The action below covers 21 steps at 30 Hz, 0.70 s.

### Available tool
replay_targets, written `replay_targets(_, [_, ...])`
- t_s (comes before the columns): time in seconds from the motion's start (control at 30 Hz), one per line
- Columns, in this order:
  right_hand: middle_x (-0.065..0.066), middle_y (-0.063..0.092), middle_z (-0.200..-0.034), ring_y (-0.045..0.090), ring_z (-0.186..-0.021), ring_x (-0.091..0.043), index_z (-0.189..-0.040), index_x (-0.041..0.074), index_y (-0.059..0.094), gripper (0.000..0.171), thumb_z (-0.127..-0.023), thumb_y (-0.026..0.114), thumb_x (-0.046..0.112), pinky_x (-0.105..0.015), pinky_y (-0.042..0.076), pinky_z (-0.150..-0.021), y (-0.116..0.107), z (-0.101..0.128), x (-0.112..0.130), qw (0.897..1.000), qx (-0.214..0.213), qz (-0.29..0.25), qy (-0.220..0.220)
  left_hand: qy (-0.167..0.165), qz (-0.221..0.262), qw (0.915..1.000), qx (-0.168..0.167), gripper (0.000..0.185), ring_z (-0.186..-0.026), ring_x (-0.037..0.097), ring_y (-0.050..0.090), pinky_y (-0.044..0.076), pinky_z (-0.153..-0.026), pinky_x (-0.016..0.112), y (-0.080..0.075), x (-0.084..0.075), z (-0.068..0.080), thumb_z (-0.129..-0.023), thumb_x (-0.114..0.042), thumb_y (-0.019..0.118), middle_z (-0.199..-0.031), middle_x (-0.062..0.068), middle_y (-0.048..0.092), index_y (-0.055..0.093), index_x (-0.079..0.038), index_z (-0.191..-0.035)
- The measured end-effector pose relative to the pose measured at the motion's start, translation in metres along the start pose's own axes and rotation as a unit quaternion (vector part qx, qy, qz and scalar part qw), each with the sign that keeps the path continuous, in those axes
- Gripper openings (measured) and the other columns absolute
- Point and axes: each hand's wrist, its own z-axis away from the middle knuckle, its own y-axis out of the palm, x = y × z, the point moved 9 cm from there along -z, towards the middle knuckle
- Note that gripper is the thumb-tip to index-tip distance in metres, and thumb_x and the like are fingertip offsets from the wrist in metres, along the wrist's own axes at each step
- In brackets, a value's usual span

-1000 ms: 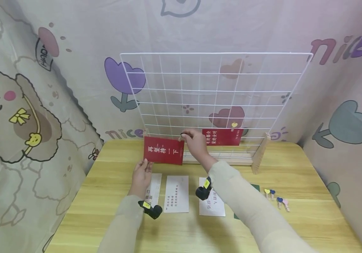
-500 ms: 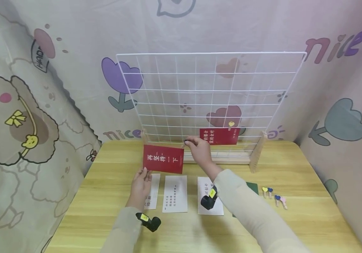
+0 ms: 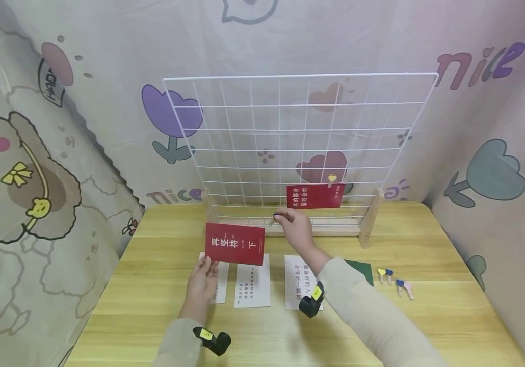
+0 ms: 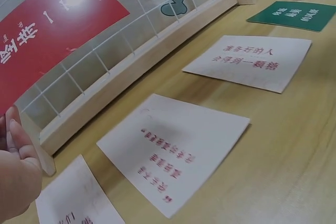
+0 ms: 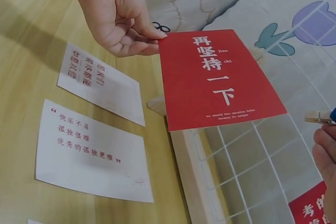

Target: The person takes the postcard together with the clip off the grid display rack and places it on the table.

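My left hand pinches a red card with white characters by its lower left corner, as the right wrist view shows. The card is held up in front of the wire grid's lower left part. My right hand pinches a small wooden clothespin with a dark blue end piece, apart from the card. Behind them stands a white wire grid on a wooden base. Another red card hangs on the grid, with a yellow heart clothespin at its top edge.
White cards with writing lie in a row on the wooden table. A green card is at the row's right end, partly behind my right sleeve in the head view. Several heart clothespins lie farther right. Patterned cloth surrounds the table.
The left hand has lowered the red card away from the grid, toward the person. The right hand has come off the card's upper right corner and moved right and down with the clothespin.
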Motion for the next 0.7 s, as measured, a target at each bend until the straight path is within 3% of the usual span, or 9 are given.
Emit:
replay_targets(0.23, [-0.009, 0.065, -0.083, 0.060, -0.079, -0.017, -0.094, -0.001, 0.063, 0.018, -0.080, 0.060, 0.009, -0.025, 0.048, -0.068, -0.005, 0.012, -0.010, 1.000, -0.004, -0.002, 0.026, -0.004, -0.009, 0.9999, -0.008, 0.012, -0.089, 0.011, 0.043, 0.036, -0.084, 0.017, -0.010, 0.005, 0.009, -0.089, -0.010, 0.043, -0.099, 0.002, 0.042, 0.040, -0.008, -0.100])
replay_targets(0.37, [-0.011, 0.064, -0.087, 0.060, -0.080, -0.019, -0.094, -0.001, 0.063, 0.017, -0.080, 0.060, 0.008, -0.026, 0.048, -0.070, -0.007, 0.018, -0.016, 0.999, -0.005, -0.004, 0.033, -0.005, -0.024, 0.9997, -0.004, 0.015, -0.087, 0.010, 0.043, 0.036, -0.083, 0.017, -0.015, 0.008, 0.013, -0.090, -0.011, 0.042, -0.098, 0.002, 0.042, 0.037, -0.008, -0.103])
replay_targets(0.7, [-0.009, 0.064, -0.084, 0.060, -0.081, -0.018, -0.094, 0.000, 0.063, 0.016, -0.080, 0.059, 0.007, -0.028, 0.048, -0.073, -0.022, 0.036, -0.040, 0.998, -0.011, 0.002, 0.065, -0.009, -0.007, 0.9999, 0.004, 0.012, -0.085, 0.011, 0.044, 0.034, -0.089, 0.021, -0.028, 0.012, 0.024, -0.090, -0.010, 0.042, -0.094, 0.001, 0.045, 0.037, -0.008, -0.101])
